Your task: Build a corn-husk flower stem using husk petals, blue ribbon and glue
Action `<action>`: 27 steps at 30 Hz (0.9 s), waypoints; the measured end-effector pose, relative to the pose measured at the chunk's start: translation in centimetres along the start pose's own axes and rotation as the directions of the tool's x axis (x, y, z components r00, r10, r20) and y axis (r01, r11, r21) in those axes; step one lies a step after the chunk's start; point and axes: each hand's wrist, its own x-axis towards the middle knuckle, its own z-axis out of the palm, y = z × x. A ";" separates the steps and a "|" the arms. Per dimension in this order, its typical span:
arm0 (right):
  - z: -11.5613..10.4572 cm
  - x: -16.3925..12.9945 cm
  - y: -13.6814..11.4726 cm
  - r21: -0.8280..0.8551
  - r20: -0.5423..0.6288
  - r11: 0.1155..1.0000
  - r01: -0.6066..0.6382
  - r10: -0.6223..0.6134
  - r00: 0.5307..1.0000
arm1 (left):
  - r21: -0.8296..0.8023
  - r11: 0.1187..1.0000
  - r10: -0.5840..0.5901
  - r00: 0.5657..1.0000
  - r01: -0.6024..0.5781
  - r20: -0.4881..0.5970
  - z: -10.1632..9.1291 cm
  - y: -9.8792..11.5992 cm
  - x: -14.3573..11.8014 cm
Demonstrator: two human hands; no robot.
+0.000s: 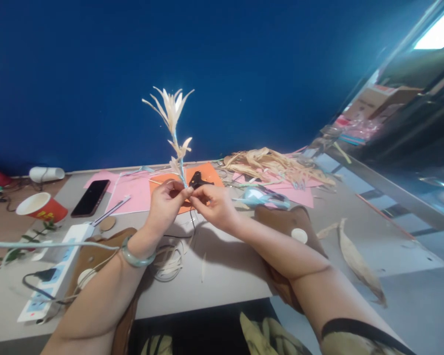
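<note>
A handmade flower stem (173,118) of pale dried husk leaves stands upright above the table, its stalk wrapped in light blue thread. My left hand (165,203) and my right hand (213,203) meet at the base of the stalk and both pinch it. A pale green bangle (135,257) circles my left wrist. A light blue thread (52,244) runs off to the left edge. A black glue gun (198,179) lies on orange paper (207,172) just behind my hands.
A grey table (225,276) holds pink paper (133,192), a black phone (91,197), a red paper cup (40,207), a white power strip (55,276), a pile of dried husks (274,166) and a long dry leaf (358,264). A blue wall rises behind.
</note>
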 end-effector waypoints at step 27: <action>-1.1 1.6 -0.2 0.613 0.373 0.624 -0.485 0.312 0.874 | -0.160 0.970 -0.119 0.930 0.184 0.347 -1.8 -0.1 1.3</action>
